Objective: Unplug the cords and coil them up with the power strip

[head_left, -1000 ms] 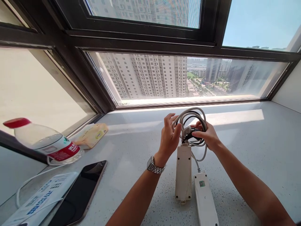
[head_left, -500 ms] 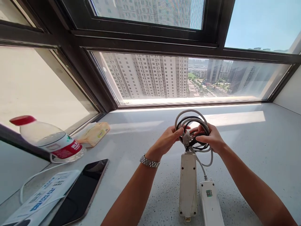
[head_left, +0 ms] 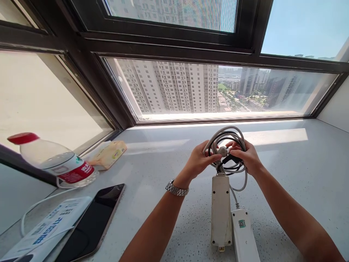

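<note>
A coil of grey and black cables (head_left: 227,136) is held upright above the speckled white sill (head_left: 300,171). My left hand (head_left: 200,160) pinches the coil's left side, by a grey plug. My right hand (head_left: 245,156) grips the coil's right side, fingers closed over the black cable. Below the coil lie two power strips side by side: a beige one (head_left: 221,209) and a white one (head_left: 242,236) with a small label. Their cords run up into the coil.
At the left stand a water bottle (head_left: 51,162) with a red cap, a yellow tissue pack (head_left: 109,154), a dark phone (head_left: 94,222) and a white printed packet (head_left: 46,229) with a white cord. The dark window frame (head_left: 169,47) closes off the far side.
My left hand has gone from open beside the coil to pinched on it. Both hands and the coil have shifted slightly right, and the plug now sits higher in the coil.
</note>
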`<state>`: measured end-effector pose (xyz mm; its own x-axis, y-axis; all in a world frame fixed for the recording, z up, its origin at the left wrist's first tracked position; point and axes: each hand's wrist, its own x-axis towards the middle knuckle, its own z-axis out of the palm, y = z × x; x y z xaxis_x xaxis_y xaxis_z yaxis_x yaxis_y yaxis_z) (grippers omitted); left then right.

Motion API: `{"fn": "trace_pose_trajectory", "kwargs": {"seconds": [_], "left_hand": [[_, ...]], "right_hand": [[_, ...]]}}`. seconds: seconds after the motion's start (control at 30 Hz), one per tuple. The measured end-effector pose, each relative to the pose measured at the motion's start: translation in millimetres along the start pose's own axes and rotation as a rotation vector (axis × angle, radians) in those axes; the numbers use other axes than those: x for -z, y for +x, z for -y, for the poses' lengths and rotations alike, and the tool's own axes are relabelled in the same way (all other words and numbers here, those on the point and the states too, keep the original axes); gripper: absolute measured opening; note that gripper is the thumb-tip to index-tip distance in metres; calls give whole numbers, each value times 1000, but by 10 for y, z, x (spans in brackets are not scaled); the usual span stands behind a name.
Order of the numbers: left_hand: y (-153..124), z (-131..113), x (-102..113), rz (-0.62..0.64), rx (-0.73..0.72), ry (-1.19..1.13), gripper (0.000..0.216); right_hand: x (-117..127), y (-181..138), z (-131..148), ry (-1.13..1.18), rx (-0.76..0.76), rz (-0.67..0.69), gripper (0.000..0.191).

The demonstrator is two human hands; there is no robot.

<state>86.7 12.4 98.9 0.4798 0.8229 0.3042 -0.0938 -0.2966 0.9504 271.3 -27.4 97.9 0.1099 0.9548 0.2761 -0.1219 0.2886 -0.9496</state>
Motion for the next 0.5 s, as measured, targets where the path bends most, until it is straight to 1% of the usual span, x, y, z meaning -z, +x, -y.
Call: {"fn": "trace_pose_trajectory", "kwargs": {"seconds": [0.1,0.2,0.23,0.27,0.3,0.37,0.47,0.5], "left_hand": [[8,52,-69,-149,-26,107,32],[11,87,-116,-402,-96,308,33],[10,88,-125,-465,-130,361,33],[6,85,-132,-499,-161,400,33],[-1,76,-136,-509,-182,425,33],[-19,45,-140,-474,-190,438,33],[-51,-20,-149,-415,-156,430,34],[-59,-44,-154,-372,-130,427,34]], "right_hand": [[-41,-15,-19,-61,33,-19,20],[-114,-46,-54,-91,34,-13,27],[-140,-58,-67,-104,40,-5,29],[-165,-68,-79,-122,56,0,30],[-188,-77,-91,-142,79,-6,30],[-219,-81,-111,-177,138,-48,29],[-222,-51,-145,-197,186,-124,33],[-212,-35,-159,-194,186,-139,33]]}}
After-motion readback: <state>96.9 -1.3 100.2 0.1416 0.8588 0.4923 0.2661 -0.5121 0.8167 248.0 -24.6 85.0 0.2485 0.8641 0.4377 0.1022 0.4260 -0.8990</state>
